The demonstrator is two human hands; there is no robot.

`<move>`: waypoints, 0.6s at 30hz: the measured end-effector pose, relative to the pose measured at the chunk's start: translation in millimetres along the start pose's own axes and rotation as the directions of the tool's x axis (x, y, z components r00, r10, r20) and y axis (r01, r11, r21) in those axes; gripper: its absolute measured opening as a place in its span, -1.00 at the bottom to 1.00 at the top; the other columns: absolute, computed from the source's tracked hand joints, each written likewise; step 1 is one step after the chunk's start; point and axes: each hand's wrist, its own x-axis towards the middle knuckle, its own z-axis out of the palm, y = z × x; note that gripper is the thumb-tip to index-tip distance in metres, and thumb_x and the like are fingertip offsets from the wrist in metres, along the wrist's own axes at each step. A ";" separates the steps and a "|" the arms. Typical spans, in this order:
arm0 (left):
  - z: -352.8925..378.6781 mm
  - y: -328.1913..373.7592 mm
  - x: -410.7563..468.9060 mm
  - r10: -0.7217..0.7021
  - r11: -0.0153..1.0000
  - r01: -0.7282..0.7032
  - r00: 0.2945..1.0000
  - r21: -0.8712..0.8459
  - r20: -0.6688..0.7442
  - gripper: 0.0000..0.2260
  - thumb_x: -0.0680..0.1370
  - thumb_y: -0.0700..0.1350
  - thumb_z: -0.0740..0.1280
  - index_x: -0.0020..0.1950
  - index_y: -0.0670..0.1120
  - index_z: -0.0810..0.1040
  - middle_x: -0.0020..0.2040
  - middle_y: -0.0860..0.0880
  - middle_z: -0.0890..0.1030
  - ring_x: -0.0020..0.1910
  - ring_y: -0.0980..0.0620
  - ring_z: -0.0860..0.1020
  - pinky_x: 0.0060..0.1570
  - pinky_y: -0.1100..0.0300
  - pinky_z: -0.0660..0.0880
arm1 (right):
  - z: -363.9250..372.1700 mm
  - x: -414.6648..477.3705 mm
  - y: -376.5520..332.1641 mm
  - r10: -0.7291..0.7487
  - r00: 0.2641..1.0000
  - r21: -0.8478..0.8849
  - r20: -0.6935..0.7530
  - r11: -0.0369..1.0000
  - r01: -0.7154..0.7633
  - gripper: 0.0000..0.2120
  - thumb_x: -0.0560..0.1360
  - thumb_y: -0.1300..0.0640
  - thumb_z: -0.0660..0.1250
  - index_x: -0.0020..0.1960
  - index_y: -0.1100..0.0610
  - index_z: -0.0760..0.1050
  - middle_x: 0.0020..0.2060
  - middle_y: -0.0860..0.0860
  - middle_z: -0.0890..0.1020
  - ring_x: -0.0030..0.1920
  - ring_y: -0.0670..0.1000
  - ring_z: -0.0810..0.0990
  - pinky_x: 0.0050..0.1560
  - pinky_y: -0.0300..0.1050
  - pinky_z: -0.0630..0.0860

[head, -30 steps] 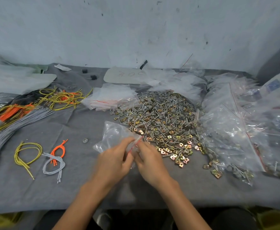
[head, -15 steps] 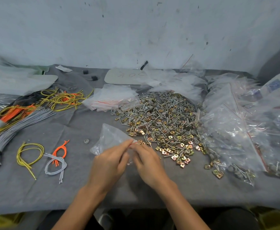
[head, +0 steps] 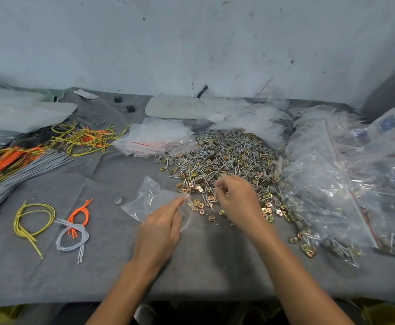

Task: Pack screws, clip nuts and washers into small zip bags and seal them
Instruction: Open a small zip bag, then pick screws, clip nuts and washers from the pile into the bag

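Observation:
A small clear zip bag lies on the grey cloth, its red-striped mouth pointing right. My left hand pinches the bag's mouth edge at its fingertips. My right hand is over the near edge of the hardware pile, fingers curled, pinching a thin screw. The pile mixes silver screws, grey washers and brass-coloured clip nuts. A stack of empty zip bags lies behind the pile's left side.
Filled zip bags heap up on the right. Yellow, orange and grey cable loops and wire bundles lie left. One loose washer sits left of the bag. A wall stands behind the table.
My right hand has let go of the bag's mouth and moved right and away onto the pile, where it pinches a screw. My left hand keeps holding the bag.

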 end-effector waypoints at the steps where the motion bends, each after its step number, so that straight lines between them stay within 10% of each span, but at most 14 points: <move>1: 0.0 1.3 0.9 -0.006 1.000 0.006 1.000 -0.004 0.016 -0.60 0.61 0.00 0.09 0.42 0.17 0.47 0.16 0.08 0.66 0.08 0.04 0.59 0.03 0.11 0.50 | -3.7 11.6 0.4 0.020 0.999 -0.052 0.041 0.998 -0.018 -0.90 0.62 0.10 0.30 0.05 0.03 0.59 -0.03 -0.06 0.57 0.08 0.04 0.51 0.12 0.01 0.48; 9: 1.7 0.8 3.9 -0.051 0.998 0.055 0.993 -0.034 0.109 -0.49 0.57 0.05 0.00 0.53 0.25 0.31 0.18 0.02 0.64 0.08 0.01 0.55 0.06 0.05 0.49 | 4.1 51.9 1.7 0.098 0.912 -0.405 0.399 0.911 0.079 -0.71 0.58 -0.02 0.36 0.24 0.07 0.57 0.22 0.10 0.52 0.30 0.18 0.43 0.28 0.14 0.46; 18: 5.2 0.7 4.0 -0.071 0.996 0.078 0.984 -0.035 0.162 -0.50 0.62 0.03 0.03 0.55 0.29 0.07 0.23 -0.08 0.62 0.08 -0.14 0.57 -0.01 -0.04 0.50 | 4.6 57.5 4.0 0.081 0.918 -0.460 0.389 0.880 0.117 -0.85 0.57 0.22 0.29 -0.06 0.21 0.63 -0.08 0.11 0.64 -0.05 0.14 0.60 0.04 0.13 0.61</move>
